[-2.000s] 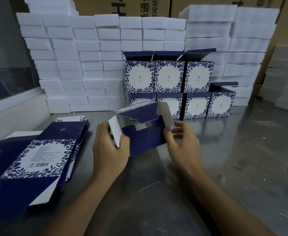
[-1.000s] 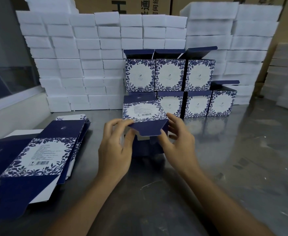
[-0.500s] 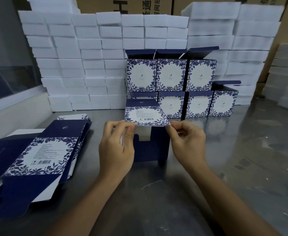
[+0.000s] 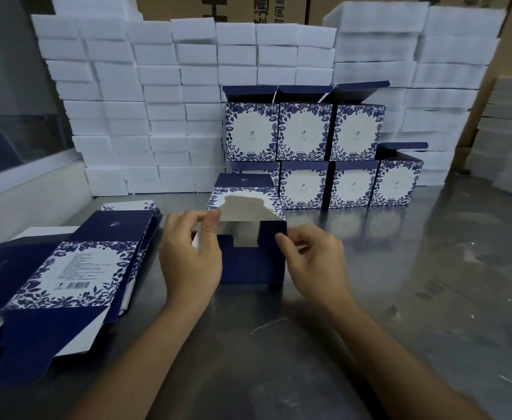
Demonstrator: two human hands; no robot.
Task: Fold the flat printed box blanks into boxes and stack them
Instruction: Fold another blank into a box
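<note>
Half-formed navy floral-print card box [image 4: 250,237] stands mid-bench. Left hand [image 4: 191,259] pinches its near-left top corner, right hand [image 4: 315,262] its near-right one. Risk: uneven pull could crease a flap. Seven finished printed boxes [image 4: 304,131] at bench rear; one pile of flat blanks [image 4: 76,268] left.

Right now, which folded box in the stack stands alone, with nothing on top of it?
The bottom-row box at the far right: its lid flap stands open and no box sits on it, unlike its three covered neighbours.
</note>
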